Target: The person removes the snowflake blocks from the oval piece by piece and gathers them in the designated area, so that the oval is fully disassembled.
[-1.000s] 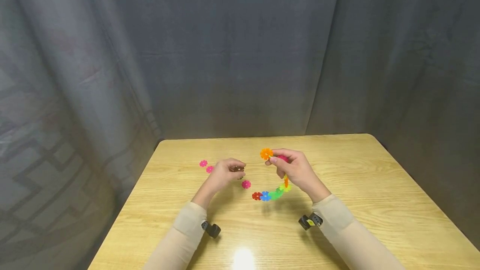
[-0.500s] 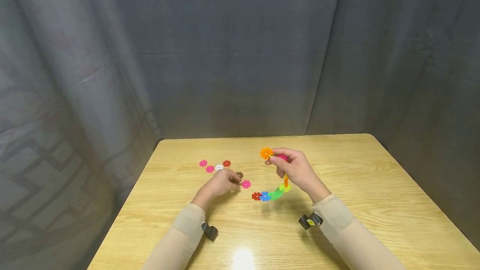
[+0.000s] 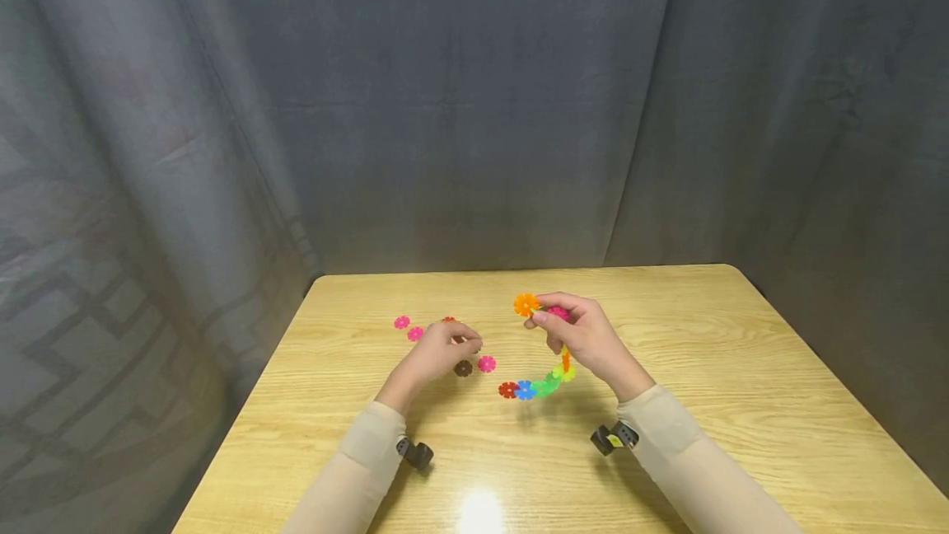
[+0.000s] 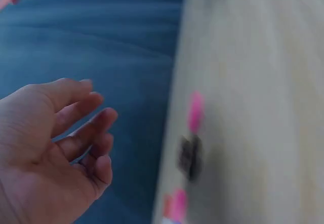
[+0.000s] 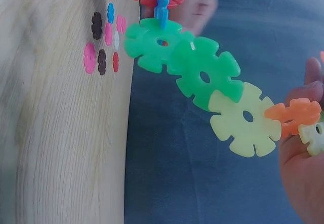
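Nearest us a glare spot lies on the table (image 3: 741, 369), a pale wood-grain top with rounded corners. Two beige sleeves come up from that near edge, each with a small black camera at the wrist.

Our right hand (image 3: 586, 336) pinches the top of a chain (image 3: 544, 381) of flat, notched plastic discs, slotted edge to edge. From the fingers the chain hangs in a curve toward the table's middle: orange, pale yellow, two green, blue, then red at the free end. An orange disc (image 3: 526, 303) stands up above the fingers, with a pink one just behind it. In the right wrist view the chain (image 5: 202, 72) shows its petal-like rims and small centre holes, and our fingertips (image 5: 304, 133) close on the orange link.

Our left hand (image 3: 437, 348) hovers left of the chain with loosely curled fingers; in the left wrist view the hand (image 4: 55, 148) holds nothing. Just beside its fingertips lie a brown disc (image 3: 463, 368) and a pink disc (image 3: 486, 363). Farther left of the hand lie two more pink discs (image 3: 408, 328), and a red one peeps out behind the knuckles.

Beyond the table's far edge hangs a curtain (image 3: 474, 105) of grey, creased cloth.
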`<state>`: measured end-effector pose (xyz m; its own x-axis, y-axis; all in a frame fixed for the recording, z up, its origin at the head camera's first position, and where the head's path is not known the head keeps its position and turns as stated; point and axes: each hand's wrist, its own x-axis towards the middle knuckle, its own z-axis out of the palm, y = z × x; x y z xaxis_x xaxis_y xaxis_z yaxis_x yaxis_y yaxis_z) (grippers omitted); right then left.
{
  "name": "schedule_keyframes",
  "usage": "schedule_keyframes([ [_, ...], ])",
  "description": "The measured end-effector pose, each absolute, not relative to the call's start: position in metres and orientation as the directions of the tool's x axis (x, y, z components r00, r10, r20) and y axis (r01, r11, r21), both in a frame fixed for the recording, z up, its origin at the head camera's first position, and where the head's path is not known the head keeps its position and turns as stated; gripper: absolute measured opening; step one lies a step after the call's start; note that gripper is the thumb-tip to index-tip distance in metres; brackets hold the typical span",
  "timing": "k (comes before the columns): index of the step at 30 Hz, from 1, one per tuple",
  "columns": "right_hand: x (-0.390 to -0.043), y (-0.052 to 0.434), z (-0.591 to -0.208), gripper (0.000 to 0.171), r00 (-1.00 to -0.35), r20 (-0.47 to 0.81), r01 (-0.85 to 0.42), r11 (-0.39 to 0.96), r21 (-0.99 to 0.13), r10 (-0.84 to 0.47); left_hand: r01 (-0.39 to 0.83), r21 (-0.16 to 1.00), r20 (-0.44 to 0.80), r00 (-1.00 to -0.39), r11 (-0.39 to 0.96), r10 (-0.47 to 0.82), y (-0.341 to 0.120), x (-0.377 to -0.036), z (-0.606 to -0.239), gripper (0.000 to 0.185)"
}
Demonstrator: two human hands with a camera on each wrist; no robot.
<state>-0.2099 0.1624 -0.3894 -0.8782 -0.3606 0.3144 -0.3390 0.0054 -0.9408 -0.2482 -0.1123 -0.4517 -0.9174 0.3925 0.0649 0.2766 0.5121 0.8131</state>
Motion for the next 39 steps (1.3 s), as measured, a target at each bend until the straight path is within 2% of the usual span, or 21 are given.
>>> schedule_keyframes([
  [4, -0.210, 0.162, -0.391, 0.033, -0.877, 0.315, -0.342, 0.011, -0.939, -0.362, 0.373, 0.810, 0.219, -0.908, 0.452, 0.356, -0.097, -0.240, -0.426, 0.024],
  [7, -0.210, 0.163, -0.392, 0.032, -0.870, 0.319, -0.353, 0.022, -0.936, -0.377, 0.423, 0.841, 0.302, -0.884, 0.338, 0.356, -0.086, -0.230, -0.407, 0.030],
  [11, -0.209, 0.164, -0.391, 0.030, -0.853, 0.332, -0.377, 0.037, -0.925, -0.404, 0.456, 0.865, 0.351, -0.847, 0.208, 0.398, -0.073, -0.219, -0.386, 0.037],
  [15, -0.209, 0.165, -0.389, 0.029, -0.847, 0.330, -0.381, 0.044, -0.924, -0.417, 0.462, 0.878, 0.366, -0.815, 0.124, 0.449, -0.064, -0.214, -0.375, 0.029],
  [18, -0.208, 0.165, -0.389, 0.027, -0.847, 0.316, -0.374, 0.057, -0.926, -0.427, 0.442, 0.893, 0.356, -0.813, 0.090, 0.460, -0.061, -0.213, -0.375, 0.021],
  [26, -0.207, 0.166, -0.388, 0.019, -0.838, 0.313, -0.390, 0.090, -0.916, -0.447, 0.406, 0.903, 0.301, -0.829, 0.138, 0.471, -0.061, -0.213, -0.373, 0.014],
  [33, -0.207, 0.166, -0.389, 0.020, -0.845, 0.284, -0.360, 0.090, -0.929, -0.454, 0.389, 0.901, 0.246, -0.823, 0.192, 0.513, -0.065, -0.212, -0.370, 0.018],
  [39, -0.206, 0.166, -0.389, 0.021, -0.853, 0.262, -0.346, 0.114, -0.931, -0.452, 0.333, 0.901, 0.150, -0.841, 0.278, 0.519, -0.068, -0.210, -0.366, 0.025],
])
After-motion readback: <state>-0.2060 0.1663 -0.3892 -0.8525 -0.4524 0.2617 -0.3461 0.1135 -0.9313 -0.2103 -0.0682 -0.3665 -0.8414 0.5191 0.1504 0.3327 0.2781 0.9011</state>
